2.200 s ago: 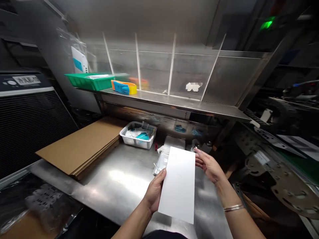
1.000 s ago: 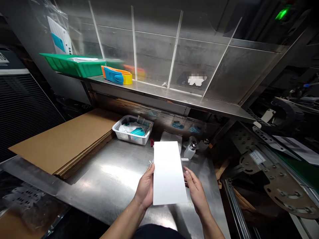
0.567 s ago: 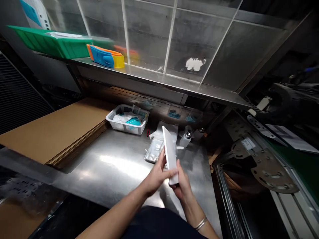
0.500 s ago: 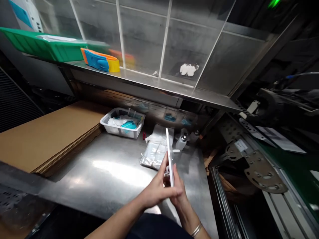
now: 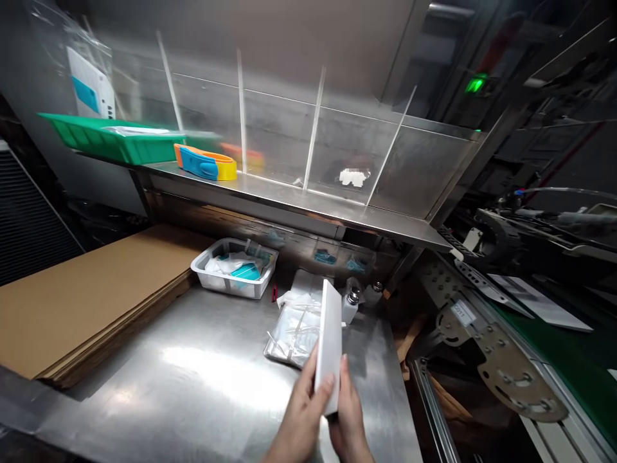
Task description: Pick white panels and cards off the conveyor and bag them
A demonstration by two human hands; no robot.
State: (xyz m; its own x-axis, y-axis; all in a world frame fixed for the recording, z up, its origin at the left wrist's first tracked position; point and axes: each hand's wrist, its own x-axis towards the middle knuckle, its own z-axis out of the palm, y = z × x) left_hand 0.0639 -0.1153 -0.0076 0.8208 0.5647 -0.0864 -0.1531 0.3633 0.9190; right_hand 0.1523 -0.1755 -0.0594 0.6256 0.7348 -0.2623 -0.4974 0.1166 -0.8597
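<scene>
A flat white box (image 5: 330, 341), slim like a carton, stands on end between my two hands above the metal table. My left hand (image 5: 303, 405) grips its left side, thumb laid across the broad face. On the other side my right hand (image 5: 351, 411) presses its fingers along the right edge near the bottom. What is on the box's far face is hidden. Just behind it on the table lies a stack of clear plastic bags (image 5: 294, 334). A bottle with a metal pump top (image 5: 351, 307) stands behind the box to the right.
A white bin (image 5: 231, 289) of wrappers and a red cutter (image 5: 274, 292) sit at the back. Cardboard sheets (image 5: 110, 283) are stacked on the left. The shelf above carries a green tray (image 5: 139, 153) and a blue-and-yellow tape dispenser (image 5: 207, 168). To the right runs a green conveyor (image 5: 554, 347).
The white box has turned from nearly edge-on to show a broad white face. My hands sit lower in view, and the camera has tilted upward.
</scene>
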